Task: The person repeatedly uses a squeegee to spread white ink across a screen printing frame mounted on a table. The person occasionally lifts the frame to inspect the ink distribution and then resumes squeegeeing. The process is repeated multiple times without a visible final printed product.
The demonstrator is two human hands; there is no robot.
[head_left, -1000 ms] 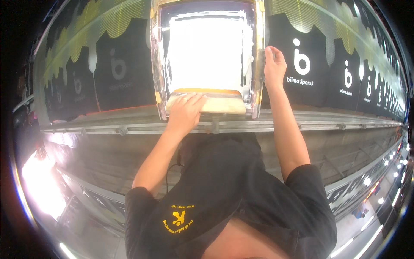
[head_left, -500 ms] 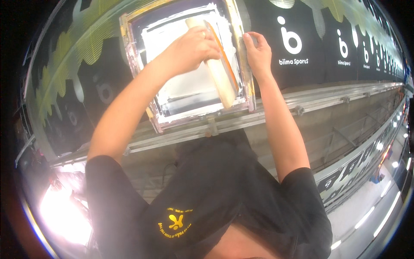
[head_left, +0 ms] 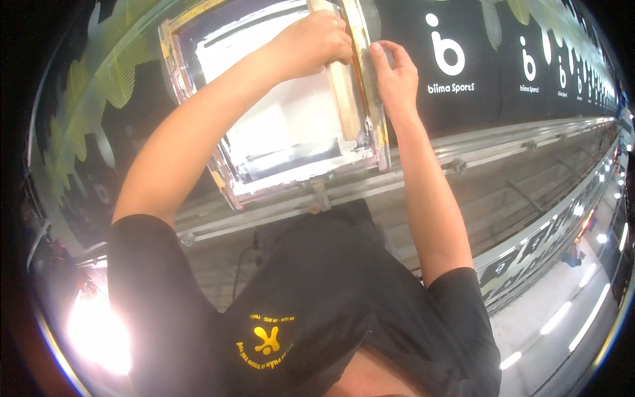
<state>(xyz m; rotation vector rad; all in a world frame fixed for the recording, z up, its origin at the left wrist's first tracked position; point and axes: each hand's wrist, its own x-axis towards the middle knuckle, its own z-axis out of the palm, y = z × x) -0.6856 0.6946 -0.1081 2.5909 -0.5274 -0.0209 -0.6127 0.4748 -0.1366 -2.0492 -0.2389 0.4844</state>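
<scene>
Along the right inner side of the printing frame, the wooden squeegee now lies nearly parallel to the rail, having moved over from nearer the middle, firmly gripped by the left hand. That shift suggests the stroke across the white ink is about at that side, while the right hand curls loosely by the outer rail, whether gripping it I cannot tell.
</scene>
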